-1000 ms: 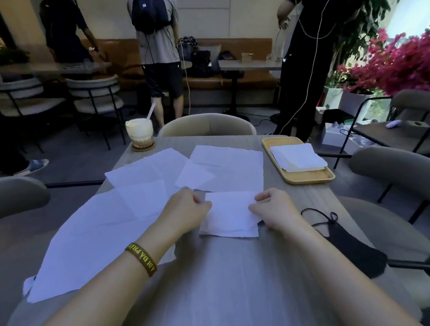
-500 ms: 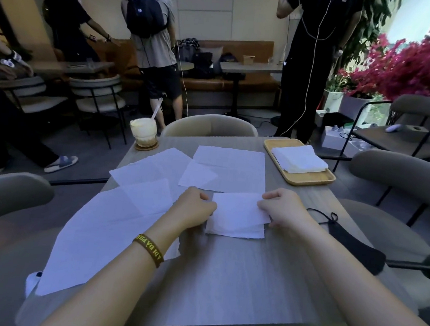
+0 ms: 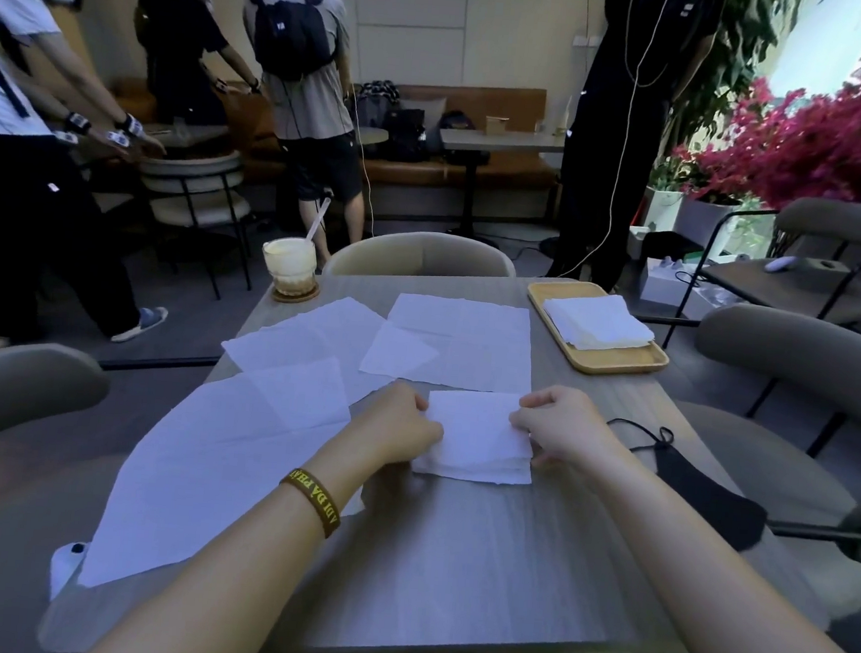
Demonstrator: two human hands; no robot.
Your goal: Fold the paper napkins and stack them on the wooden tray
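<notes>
A folded white napkin (image 3: 476, 435) lies on the grey table (image 3: 477, 562) in front of me. My left hand (image 3: 399, 429) pinches its left edge and my right hand (image 3: 557, 429) pinches its right edge. Several unfolded napkins (image 3: 461, 339) lie spread over the table's left and middle. At the far right corner a wooden tray (image 3: 616, 359) carries a stack of folded napkins (image 3: 596, 321).
An iced drink with a straw (image 3: 289, 263) stands on a coaster at the far left corner. A black face mask (image 3: 699, 489) lies to the right of my right hand. Grey chairs ring the table, and people stand beyond it.
Both hands stay on the folded napkin and have shifted slightly along its side edges. The camera view has tilted a little, and people in the background have moved.
</notes>
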